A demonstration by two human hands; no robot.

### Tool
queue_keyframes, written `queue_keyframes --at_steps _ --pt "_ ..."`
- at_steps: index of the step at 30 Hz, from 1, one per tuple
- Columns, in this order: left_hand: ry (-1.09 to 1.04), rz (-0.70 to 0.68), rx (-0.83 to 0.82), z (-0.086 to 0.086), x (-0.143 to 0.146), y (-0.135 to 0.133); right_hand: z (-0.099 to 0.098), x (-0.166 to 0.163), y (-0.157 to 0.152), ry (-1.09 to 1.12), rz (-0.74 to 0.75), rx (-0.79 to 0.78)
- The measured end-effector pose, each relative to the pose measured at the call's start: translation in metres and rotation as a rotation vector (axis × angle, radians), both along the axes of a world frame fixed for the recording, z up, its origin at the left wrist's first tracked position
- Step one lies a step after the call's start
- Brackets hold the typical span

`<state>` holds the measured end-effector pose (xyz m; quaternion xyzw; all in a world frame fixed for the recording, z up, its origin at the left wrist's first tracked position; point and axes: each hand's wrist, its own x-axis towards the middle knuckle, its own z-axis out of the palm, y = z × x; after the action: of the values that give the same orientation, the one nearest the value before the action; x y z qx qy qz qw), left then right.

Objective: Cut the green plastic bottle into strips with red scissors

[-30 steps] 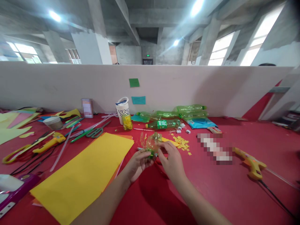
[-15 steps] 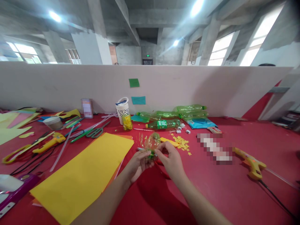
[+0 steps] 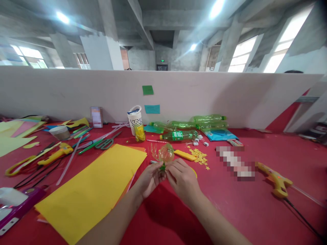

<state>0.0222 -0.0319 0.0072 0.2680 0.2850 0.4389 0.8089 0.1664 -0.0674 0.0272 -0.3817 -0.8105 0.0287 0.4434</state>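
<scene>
My left hand (image 3: 149,178) and my right hand (image 3: 182,180) meet over the red table (image 3: 242,207), fingers pinched around the green neck of a cut clear plastic bottle top (image 3: 165,153). The bottle piece stands just above my fingertips, its cut strips fanning out to the left. Both hands are closed on its neck. A large yellow paper sheet (image 3: 94,190) lies just left of my left hand. A yellow comb-like piece (image 3: 184,155) and small yellow paper stars (image 3: 200,157) lie just beyond my right hand.
Green plastic bottles (image 3: 194,124) lie by the white partition (image 3: 51,92), next to a white cup (image 3: 134,119). Scissors (image 3: 104,143), sticks and a yellow glue gun (image 3: 55,153) sit at left. Another yellow glue gun (image 3: 276,178) with its cord lies at right. A purple tool (image 3: 15,207) sits at the near left.
My right hand has slid down from the bottle piece's side to its neck, closing against my left hand. The bottle piece now stands more upright.
</scene>
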Motion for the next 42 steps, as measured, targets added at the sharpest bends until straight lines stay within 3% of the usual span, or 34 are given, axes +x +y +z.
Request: queue_keyframes --at_steps 5,14,19,24,33,42 --pt "0.029 0.004 -0.008 0.0 0.0 0.0 -0.001 0.001 0.001 -0.006 -0.008 -0.033" --pt "0.031 -0.076 0.057 0.001 0.0 -0.003 0.004 0.006 0.003 0.255 -0.146 -0.185" --pt "0.039 -0.044 0.058 0.002 0.001 -0.005 0.009 0.003 -0.002 0.267 -0.093 -0.167" --pt "0.019 -0.011 -0.003 0.002 0.001 -0.004 0.008 0.009 0.0 0.326 -0.136 -0.155" --pt "0.079 -0.067 0.07 -0.003 -0.003 -0.003 0.004 0.01 0.003 0.29 -0.184 -0.168" --pt "0.172 -0.067 0.159 -0.003 -0.001 -0.004 0.003 0.007 0.006 0.339 -0.22 -0.278"
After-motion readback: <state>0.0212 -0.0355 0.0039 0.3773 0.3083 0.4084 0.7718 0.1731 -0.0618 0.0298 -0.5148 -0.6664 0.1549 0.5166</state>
